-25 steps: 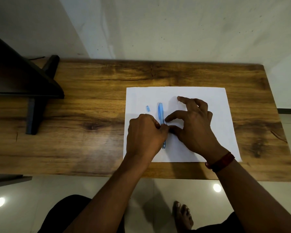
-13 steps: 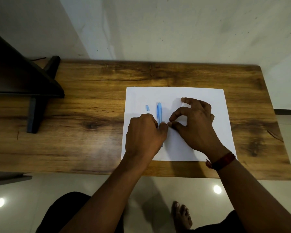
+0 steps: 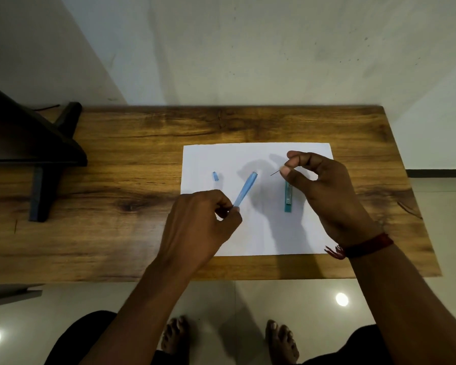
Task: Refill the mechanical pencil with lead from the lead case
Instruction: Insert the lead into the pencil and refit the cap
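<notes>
My left hand (image 3: 203,227) grips the lower end of a light blue mechanical pencil (image 3: 246,189), which tilts up and to the right above a white sheet of paper (image 3: 258,233). My right hand (image 3: 324,191) pinches a thin dark lead (image 3: 274,173) between thumb and forefinger, its tip pointing left toward the pencil's upper end, a short gap away. A teal lead case (image 3: 288,197) lies flat on the paper, partly under my right hand. A small blue pencil cap (image 3: 215,176) lies on the paper to the left.
The paper lies on a wooden table (image 3: 116,206) against a pale wall. A black stand (image 3: 37,154) occupies the table's left end. My feet and a tiled floor show below the table's near edge.
My hands have parted: the left lifted and tilted the pencil, the right rose to the right holding a lead. The lead case now shows on the paper.
</notes>
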